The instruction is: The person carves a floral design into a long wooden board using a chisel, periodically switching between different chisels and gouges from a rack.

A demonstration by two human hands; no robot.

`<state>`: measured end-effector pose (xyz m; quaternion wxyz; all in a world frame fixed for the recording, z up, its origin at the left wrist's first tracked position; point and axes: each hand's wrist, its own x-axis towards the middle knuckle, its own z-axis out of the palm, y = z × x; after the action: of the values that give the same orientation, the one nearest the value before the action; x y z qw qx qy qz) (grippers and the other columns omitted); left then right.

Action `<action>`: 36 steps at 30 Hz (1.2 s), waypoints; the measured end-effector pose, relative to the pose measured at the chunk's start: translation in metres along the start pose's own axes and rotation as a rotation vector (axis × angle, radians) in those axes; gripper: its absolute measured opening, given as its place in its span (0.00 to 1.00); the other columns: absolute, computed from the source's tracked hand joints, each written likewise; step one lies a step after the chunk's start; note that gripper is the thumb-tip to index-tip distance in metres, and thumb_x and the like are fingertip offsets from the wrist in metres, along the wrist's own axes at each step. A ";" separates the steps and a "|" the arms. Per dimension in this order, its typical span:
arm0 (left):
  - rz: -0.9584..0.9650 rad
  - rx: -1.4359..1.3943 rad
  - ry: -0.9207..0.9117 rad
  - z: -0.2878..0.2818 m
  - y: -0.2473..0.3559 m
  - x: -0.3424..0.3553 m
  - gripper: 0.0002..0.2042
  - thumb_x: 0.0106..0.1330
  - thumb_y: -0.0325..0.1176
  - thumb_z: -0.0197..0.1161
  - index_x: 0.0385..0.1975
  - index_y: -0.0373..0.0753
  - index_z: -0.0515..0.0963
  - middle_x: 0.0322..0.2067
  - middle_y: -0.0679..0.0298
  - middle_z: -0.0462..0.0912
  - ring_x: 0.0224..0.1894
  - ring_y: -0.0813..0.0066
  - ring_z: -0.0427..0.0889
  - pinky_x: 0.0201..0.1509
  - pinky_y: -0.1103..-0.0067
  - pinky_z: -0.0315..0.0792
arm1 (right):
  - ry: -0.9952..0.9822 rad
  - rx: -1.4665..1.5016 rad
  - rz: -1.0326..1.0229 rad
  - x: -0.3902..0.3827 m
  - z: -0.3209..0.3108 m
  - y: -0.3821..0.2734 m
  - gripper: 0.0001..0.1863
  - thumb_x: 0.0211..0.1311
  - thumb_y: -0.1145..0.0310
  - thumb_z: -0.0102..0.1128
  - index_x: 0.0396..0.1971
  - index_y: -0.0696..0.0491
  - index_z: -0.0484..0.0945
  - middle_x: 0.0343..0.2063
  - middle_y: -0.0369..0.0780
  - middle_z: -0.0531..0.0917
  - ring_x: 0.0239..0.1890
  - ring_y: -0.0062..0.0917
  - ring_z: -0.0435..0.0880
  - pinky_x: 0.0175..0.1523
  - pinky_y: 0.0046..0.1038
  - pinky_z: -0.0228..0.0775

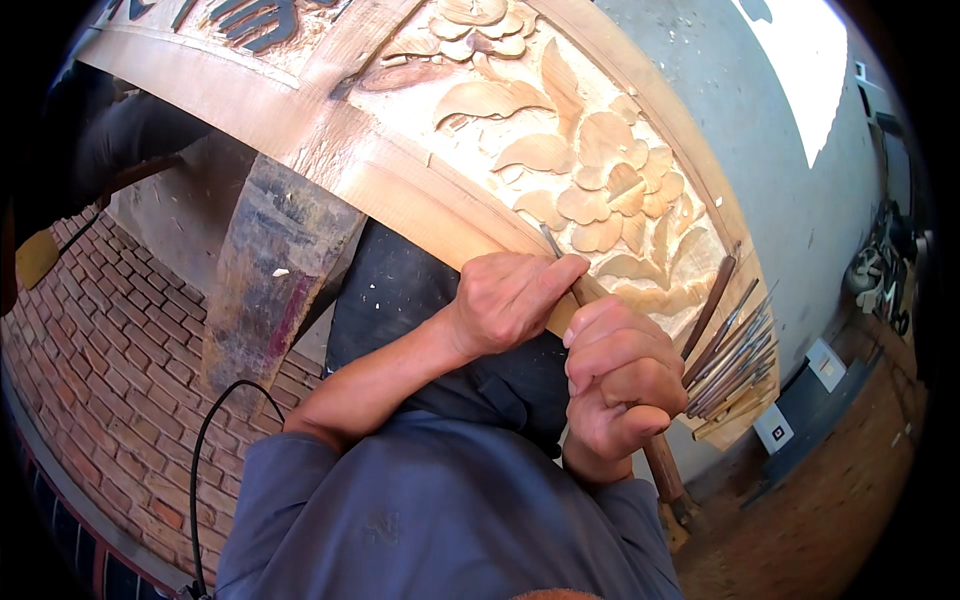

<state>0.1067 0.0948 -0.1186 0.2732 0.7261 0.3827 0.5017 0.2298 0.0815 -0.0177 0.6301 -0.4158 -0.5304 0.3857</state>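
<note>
My left hand (510, 305) is closed around the lower part of a carving chisel (588, 290), close to the panel's near edge. The thin metal blade points up and away toward the carved leaves. Just right of it, my right hand (625, 375) wraps round the chisel's wooden handle, fingers curled. A brown wooden shaft (662, 468) shows below that hand; I cannot tell whether it belongs to the same tool. Flowers and leaves stand in relief on the pale wooden panel (420, 200), and a carved blossom (610, 195) lies just beyond the blade.
Several carving tools (735, 360) lie bunched on the panel's right end, beside a longer wooden-handled tool (712, 305). A worn board support (275, 270) stands under the panel at left, on brick paving (130, 370). A black cable (195, 470) loops near my left elbow. Dark carved shapes (255, 20) are at far left.
</note>
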 end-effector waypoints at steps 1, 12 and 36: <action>-0.011 0.002 -0.010 0.000 0.000 -0.001 0.22 0.56 0.23 0.73 0.54 0.32 0.86 0.24 0.64 0.81 0.22 0.68 0.84 0.26 0.72 0.77 | -0.003 0.001 0.002 0.000 0.000 0.000 0.38 0.89 0.43 0.54 0.16 0.54 0.67 0.17 0.39 0.80 0.18 0.30 0.76 0.26 0.35 0.75; -0.035 -0.012 0.025 -0.001 0.001 0.002 0.23 0.57 0.22 0.73 0.56 0.32 0.86 0.25 0.63 0.83 0.23 0.68 0.86 0.27 0.72 0.79 | -0.085 -0.095 -0.012 0.006 0.003 0.003 0.37 0.92 0.39 0.40 0.20 0.50 0.61 0.17 0.38 0.76 0.18 0.26 0.72 0.30 0.35 0.72; 0.028 -0.091 -0.008 -0.007 -0.001 -0.006 0.25 0.57 0.15 0.70 0.58 0.32 0.86 0.26 0.62 0.86 0.22 0.66 0.85 0.24 0.71 0.78 | -0.108 -0.151 -0.014 -0.003 0.008 -0.025 0.33 0.92 0.37 0.32 0.31 0.49 0.63 0.22 0.38 0.74 0.25 0.27 0.75 0.43 0.38 0.81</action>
<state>0.0988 0.0903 -0.1201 0.3001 0.7202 0.3482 0.5196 0.2230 0.0708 0.0051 0.5702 -0.4370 -0.5940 0.3620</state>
